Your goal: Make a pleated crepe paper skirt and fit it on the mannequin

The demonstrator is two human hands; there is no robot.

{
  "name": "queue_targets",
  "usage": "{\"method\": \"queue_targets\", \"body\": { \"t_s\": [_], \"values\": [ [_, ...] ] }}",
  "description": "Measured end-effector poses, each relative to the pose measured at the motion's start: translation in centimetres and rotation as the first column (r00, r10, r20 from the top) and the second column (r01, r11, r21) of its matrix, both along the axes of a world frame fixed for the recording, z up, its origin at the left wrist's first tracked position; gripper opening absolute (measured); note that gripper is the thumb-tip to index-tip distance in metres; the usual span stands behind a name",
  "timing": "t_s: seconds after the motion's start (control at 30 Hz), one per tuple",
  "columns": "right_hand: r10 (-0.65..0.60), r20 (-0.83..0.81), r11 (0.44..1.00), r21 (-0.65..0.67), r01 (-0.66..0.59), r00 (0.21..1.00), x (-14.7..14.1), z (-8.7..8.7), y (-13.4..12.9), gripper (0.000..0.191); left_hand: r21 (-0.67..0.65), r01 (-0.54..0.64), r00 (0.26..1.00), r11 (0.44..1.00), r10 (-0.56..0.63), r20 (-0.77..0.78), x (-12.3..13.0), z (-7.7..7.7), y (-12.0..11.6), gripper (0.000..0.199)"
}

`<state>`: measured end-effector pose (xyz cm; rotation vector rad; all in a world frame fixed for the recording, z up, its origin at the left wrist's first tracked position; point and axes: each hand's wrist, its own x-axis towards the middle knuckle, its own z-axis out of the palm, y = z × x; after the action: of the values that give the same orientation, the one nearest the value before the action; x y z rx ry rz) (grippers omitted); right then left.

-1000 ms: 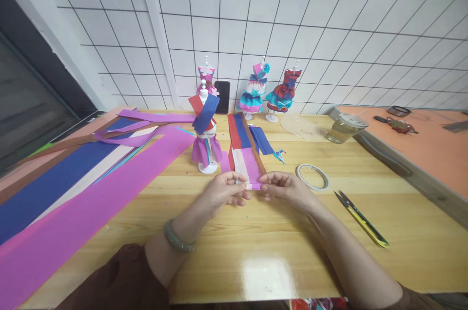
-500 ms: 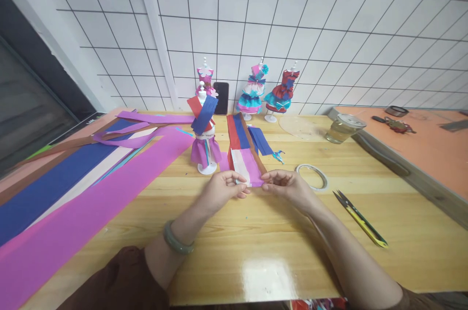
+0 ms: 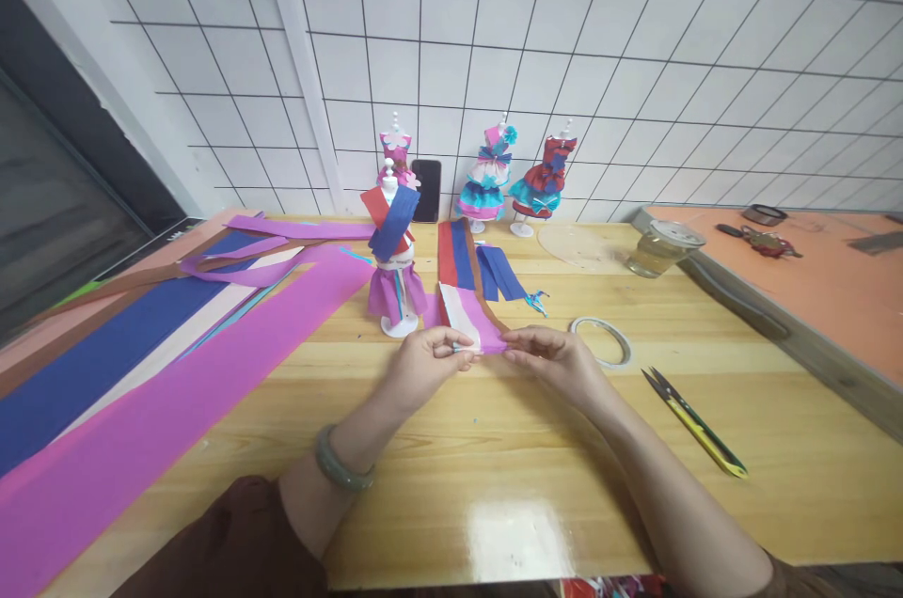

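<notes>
Between my hands is a layered crepe-paper strip (image 3: 466, 311), white and purple at the near end, red and blue at the far end, with a brown edge. My left hand (image 3: 432, 361) pinches its near left corner. Fingers closed, my right hand (image 3: 554, 361) pinches the near right corner. The near edge looks slightly raised off the table. Just left of the strip stands a small white dress form (image 3: 397, 250) wearing a red and blue crossed top and a purple skirt. Right of the strip lie blue paper pieces (image 3: 502, 274).
Long paper strips (image 3: 212, 335) cover the table's left side. To the right are a tape roll (image 3: 601, 341), yellow-handled thread snips (image 3: 695, 424) and a lidded cup (image 3: 664, 250) of liquid. Dressed forms (image 3: 486, 170) and a phone (image 3: 427, 191) stand along the tiled wall.
Both hands have drawn the strip's near end slightly up and to the left, and it now curves. The other things stay put.
</notes>
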<state>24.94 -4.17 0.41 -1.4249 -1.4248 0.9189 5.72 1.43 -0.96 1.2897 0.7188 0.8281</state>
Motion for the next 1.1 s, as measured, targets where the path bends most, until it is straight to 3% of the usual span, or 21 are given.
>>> {"method": "queue_targets", "body": {
  "t_s": [0.13, 0.3, 0.5, 0.83, 1.1],
  "values": [
    [-0.042, 0.027, 0.998, 0.039, 0.041, 0.999, 0.0, 0.4, -0.2, 0.035, 0.008, -0.031, 0.999, 0.999, 0.031, -0.03, 0.1, 0.1, 0.1, 0.024],
    [-0.05, 0.06, 0.995, 0.087, 0.045, 0.997, -0.2, 0.9, -0.3, 0.028, 0.014, -0.078, 0.995, 0.997, 0.079, -0.064, 0.2, 0.5, 0.0, 0.024],
    [-0.008, -0.1, 0.998, 0.06, 0.014, 0.995, -0.7, 1.2, -0.4, 0.028, 0.058, -0.074, 0.996, 0.996, 0.076, -0.039, 0.1, 0.3, 0.0, 0.024],
    [-0.076, -0.134, 0.996, -0.061, 0.068, 0.988, -0.9, 2.0, -0.5, 0.026, 0.199, -0.1, 0.988, 0.975, 0.121, -0.093, 0.1, -0.4, 0.1, 0.023],
    [-0.055, -0.042, 0.997, 0.048, 0.057, 0.998, -0.5, 1.5, -0.4, 0.021, 0.264, -0.131, 0.981, 0.956, 0.163, -0.103, 0.1, -0.5, 0.2, 0.022]
  ]
}}
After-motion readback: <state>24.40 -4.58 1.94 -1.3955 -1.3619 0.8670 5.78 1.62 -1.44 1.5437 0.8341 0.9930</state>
